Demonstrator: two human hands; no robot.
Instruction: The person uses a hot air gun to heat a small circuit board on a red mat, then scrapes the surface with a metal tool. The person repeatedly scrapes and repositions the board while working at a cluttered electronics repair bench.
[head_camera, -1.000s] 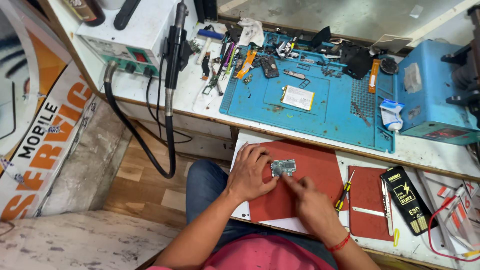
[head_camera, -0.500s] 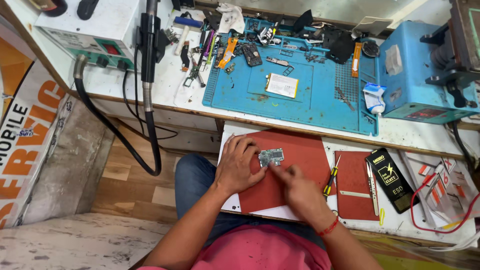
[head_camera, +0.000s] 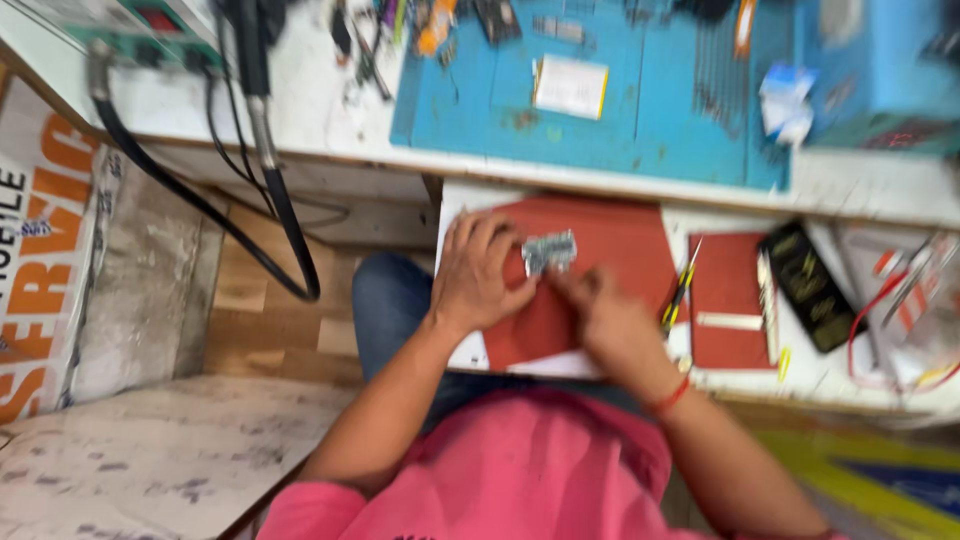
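Observation:
A small grey circuit board (head_camera: 549, 252) lies on a red mat (head_camera: 610, 250) on a white pull-out shelf. My left hand (head_camera: 480, 270) rests on the mat with its fingers against the board's left side, holding it down. My right hand (head_camera: 605, 315) is just below and right of the board, fingers curled toward it; the frame is blurred, so I cannot make out whether it pinches a small tool.
A yellow-handled screwdriver (head_camera: 680, 290), a second red mat (head_camera: 725, 300) and a black phone-like device (head_camera: 810, 285) lie to the right. Behind, the upper bench has a blue work mat (head_camera: 620, 120) with tools. A black hose (head_camera: 270, 190) hangs at left.
The camera has tipped down and closer, so the bench slid up in view. Both hands stay at the board on the red mat; the right hand shifted slightly.

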